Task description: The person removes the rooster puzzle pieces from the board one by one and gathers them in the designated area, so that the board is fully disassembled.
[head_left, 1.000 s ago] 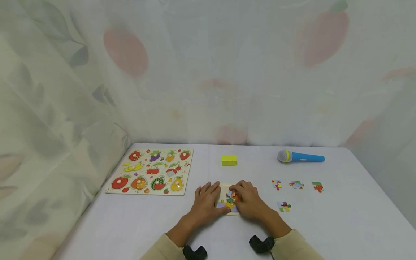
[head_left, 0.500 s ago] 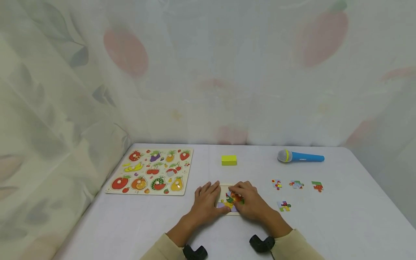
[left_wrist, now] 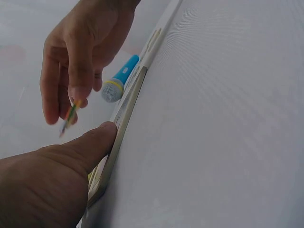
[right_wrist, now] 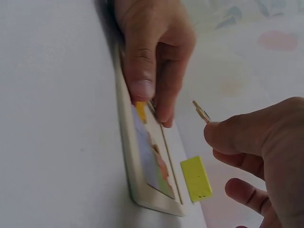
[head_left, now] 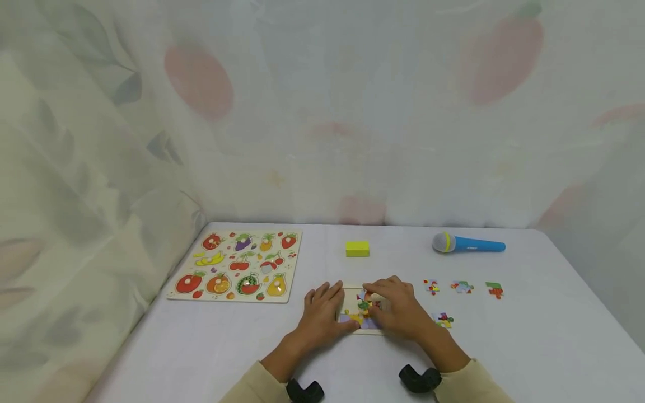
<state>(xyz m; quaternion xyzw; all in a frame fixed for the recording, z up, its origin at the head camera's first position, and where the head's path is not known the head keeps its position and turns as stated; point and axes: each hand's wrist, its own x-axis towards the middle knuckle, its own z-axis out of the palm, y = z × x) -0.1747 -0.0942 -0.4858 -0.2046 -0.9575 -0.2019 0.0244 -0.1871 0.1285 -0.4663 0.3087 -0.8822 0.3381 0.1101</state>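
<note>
My left hand (head_left: 321, 316) lies over the left side of a small wooden puzzle tray (head_left: 351, 298), fingers spread and thumb on its front part. Some pieces, purple and yellow, sit in the tray's lower part. Just above the tray, my right hand (head_left: 400, 310) pinches a colourful jigsaw piece (head_left: 364, 305) between thumb and fingers. Both wrist views show this piece (left_wrist: 70, 118) raised clear of the tray and tilted on edge. In the right wrist view, the left thumb (right_wrist: 142, 89) presses at the tray's laid pieces.
Loose jigsaw pieces (head_left: 462, 287) lie to the right, one lower piece (head_left: 444, 320) close to the right wrist. Behind are a yellow block (head_left: 357, 249) and a blue toy microphone (head_left: 468, 244). A fruit puzzle board (head_left: 234, 266) lies on the left.
My right hand has lifted the jigsaw piece off the tray and shifted slightly right, uncovering more of the tray. The left hand has stayed in place.
</note>
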